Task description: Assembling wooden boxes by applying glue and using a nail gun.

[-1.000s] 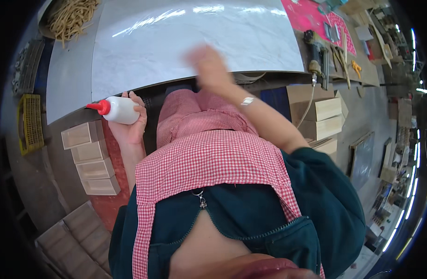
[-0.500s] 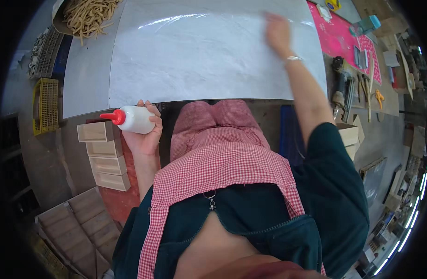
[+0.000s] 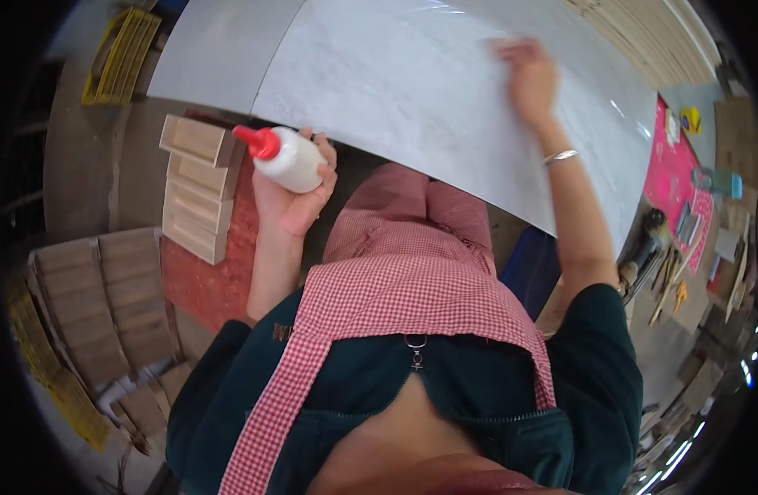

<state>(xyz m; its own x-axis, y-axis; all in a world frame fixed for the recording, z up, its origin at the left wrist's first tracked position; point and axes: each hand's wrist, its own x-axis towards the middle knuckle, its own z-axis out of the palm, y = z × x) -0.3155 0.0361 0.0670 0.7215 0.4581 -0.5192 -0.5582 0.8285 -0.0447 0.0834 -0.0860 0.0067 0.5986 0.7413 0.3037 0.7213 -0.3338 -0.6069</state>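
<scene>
My left hand [image 3: 295, 194] is closed around a white squeeze bottle [image 3: 290, 162] with a red nozzle cap. It holds the bottle tilted at the near edge of the worktable, with the nozzle pointing to the upper left. Over the table's pale, glossy top [image 3: 379, 91] is my right hand [image 3: 532, 82], a bracelet on its wrist. Motion blurs its fingers, so I cannot make out their grip or whether they touch the surface.
Small open wooden boxes [image 3: 199, 194] stand in a row on a red surface [image 3: 202, 285] to my left. A yellow crate [image 3: 119, 58] sits beyond them. Wooden strips [image 3: 643, 33] lie at the far right of the table; a pink sheet [image 3: 672, 161] and tools are right of it.
The view has turned, bringing long wooden strips into sight at the far right and losing the pile at the far left. My left hand still holds the bottle; my right hand remains over the table.
</scene>
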